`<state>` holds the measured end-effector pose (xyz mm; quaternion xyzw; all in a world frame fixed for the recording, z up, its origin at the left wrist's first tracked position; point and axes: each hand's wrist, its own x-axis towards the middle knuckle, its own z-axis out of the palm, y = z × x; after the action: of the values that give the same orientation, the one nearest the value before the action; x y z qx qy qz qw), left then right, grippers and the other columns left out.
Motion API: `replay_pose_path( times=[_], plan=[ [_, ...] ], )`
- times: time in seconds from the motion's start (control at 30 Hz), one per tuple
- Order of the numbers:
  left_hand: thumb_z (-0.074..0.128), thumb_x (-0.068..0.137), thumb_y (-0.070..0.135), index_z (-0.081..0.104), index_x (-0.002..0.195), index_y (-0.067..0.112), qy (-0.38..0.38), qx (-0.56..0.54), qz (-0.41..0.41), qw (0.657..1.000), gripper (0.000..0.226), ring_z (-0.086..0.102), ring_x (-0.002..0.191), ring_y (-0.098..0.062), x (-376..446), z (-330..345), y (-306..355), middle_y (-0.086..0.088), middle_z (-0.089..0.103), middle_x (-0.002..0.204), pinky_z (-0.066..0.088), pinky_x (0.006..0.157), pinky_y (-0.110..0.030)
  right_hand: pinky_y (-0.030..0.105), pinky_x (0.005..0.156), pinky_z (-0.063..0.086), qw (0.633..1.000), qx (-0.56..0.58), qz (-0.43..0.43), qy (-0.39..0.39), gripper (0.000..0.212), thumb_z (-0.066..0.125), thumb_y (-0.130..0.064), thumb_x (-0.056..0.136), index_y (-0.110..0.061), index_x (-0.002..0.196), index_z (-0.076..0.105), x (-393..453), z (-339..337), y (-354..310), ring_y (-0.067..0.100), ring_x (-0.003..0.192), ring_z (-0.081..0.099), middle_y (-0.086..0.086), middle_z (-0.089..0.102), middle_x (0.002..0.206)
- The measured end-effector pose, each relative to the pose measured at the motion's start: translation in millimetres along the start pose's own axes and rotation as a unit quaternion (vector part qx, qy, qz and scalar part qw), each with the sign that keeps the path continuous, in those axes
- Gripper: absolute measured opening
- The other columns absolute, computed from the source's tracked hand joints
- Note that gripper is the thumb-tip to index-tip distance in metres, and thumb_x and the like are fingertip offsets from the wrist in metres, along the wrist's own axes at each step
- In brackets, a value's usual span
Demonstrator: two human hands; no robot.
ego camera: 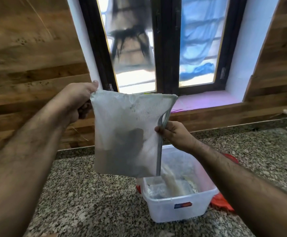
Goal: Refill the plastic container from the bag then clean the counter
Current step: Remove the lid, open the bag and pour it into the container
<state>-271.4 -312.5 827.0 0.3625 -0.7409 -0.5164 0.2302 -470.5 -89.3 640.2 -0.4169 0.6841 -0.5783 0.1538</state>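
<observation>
Pouring from the bag (122,134) into the plastic container (178,209) on the tabletop (88,194).

The left hand (77,101) has its grip clamped on the bag's upper left corner; the right hand (175,134) pinches its right edge. The bag hangs upended, long axis near vertical, its lower right corner pointing down over the container. Better to keep that corner centred and tilt gently, so nothing spills.

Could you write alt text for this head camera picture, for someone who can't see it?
Two bare hands hold a white bag tipped over a clear plastic container on a speckled granite counter, pale contents pouring in. The left hand grips a top corner, the right hand pinches its edge; a window lies behind.
</observation>
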Motion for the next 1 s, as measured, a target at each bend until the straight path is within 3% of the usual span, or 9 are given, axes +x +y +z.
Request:
replay_pose_path(
  times=[0.23, 0.43, 0.6, 0.67, 0.77, 0.9, 0.97, 1.0],
  plan=[
    [0.058, 0.106, 0.057, 0.051, 0.066, 0.02, 0.011, 0.028, -0.004, 1.0, 0.055, 0.034, 0.034, -0.01, -12, 31, 12, 0.005, 0.039, 0.041, 0.028, 0.042, -0.023, 0.049, 0.095, 0.064, 0.987, 0.156, 0.019, 0.026, 0.042, 0.075, -0.035, 0.093, 0.0, 0.116, 0.078, -10, 5, 32, 0.025, 0.1, 0.078, 0.022, 0.08, 0.114],
    [0.059, 0.107, 0.053, 0.057, 0.076, 0.017, 0.018, 0.086, -0.008, 0.996, 0.047, 0.034, 0.05, -0.011, -23, 65, 27, 0.0, 0.042, 0.058, 0.028, 0.048, -0.027, 0.035, 0.103, 0.059, 0.982, 0.185, 0.028, 0.016, 0.04, 0.075, -0.035, 0.095, -0.006, 0.122, 0.079, -27, -6, 50, 0.022, 0.119, 0.075, 0.007, 0.081, 0.121],
    [0.057, 0.11, 0.047, 0.067, 0.091, 0.027, 0.009, 0.131, 0.017, 0.991, 0.029, 0.037, 0.056, -0.011, -31, 88, 34, -0.002, 0.048, 0.067, 0.03, 0.054, -0.028, 0.026, 0.095, 0.06, 0.981, 0.185, 0.057, -0.003, 0.025, 0.071, -0.015, 0.102, -0.001, 0.122, 0.077, -40, -19, 60, 0.013, 0.111, 0.077, 0.006, 0.082, 0.118],
    [0.057, 0.109, 0.049, 0.064, 0.087, 0.019, 0.017, 0.167, 0.024, 0.986, 0.039, 0.04, 0.059, -0.012, -31, 100, 36, -0.004, 0.05, 0.072, 0.032, 0.054, -0.026, 0.026, 0.096, 0.059, 0.983, 0.17, 0.068, -0.01, 0.023, 0.071, -0.013, 0.102, -0.003, 0.122, 0.076, -44, -25, 65, 0.013, 0.112, 0.077, 0.004, 0.082, 0.118],
    [0.058, 0.107, 0.055, 0.064, 0.086, 0.012, 0.032, 0.208, 0.028, 0.977, 0.048, 0.05, 0.065, -0.015, -26, 116, 36, -0.006, 0.056, 0.076, 0.039, 0.058, -0.029, 0.036, 0.105, 0.058, 0.99, 0.109, 0.091, -0.016, 0.027, 0.073, -0.025, 0.102, -0.012, 0.125, 0.077, -52, -34, 66, 0.014, 0.115, 0.075, -0.003, 0.082, 0.118],
    [0.058, 0.106, 0.056, 0.069, 0.094, 0.008, 0.027, 0.24, 0.049, 0.969, 0.051, 0.054, 0.067, -0.019, -22, 132, 35, -0.006, 0.061, 0.076, 0.043, 0.06, -0.032, 0.049, 0.094, 0.062, 0.988, -0.068, 0.138, 0.003, 0.037, 0.07, -0.055, 0.099, -0.021, 0.11, 0.08, -61, -43, 65, 0.019, 0.097, 0.077, -0.003, 0.082, 0.098],
    [0.056, 0.107, 0.053, 0.07, 0.097, 0.006, 0.014, 0.269, 0.068, 0.961, 0.05, 0.051, 0.062, -0.017, -23, 137, 36, -0.005, 0.059, 0.074, 0.04, 0.055, -0.029, 0.046, 0.087, 0.064, 0.981, -0.123, 0.152, -0.007, 0.05, 0.065, -0.071, 0.091, -0.026, 0.108, 0.08, -65, -43, 63, 0.017, 0.093, 0.077, -0.008, 0.081, 0.094],
    [0.056, 0.108, 0.052, 0.069, 0.097, 0.006, 0.009, 0.284, 0.077, 0.956, 0.049, 0.049, 0.059, -0.016, -24, 141, 38, -0.005, 0.058, 0.073, 0.039, 0.053, -0.028, 0.041, 0.081, 0.064, 0.978, -0.134, 0.159, -0.017, 0.05, 0.065, -0.07, 0.091, -0.026, 0.11, 0.08, -67, -44, 61, 0.017, 0.092, 0.076, -0.009, 0.079, 0.094]
  ],
)
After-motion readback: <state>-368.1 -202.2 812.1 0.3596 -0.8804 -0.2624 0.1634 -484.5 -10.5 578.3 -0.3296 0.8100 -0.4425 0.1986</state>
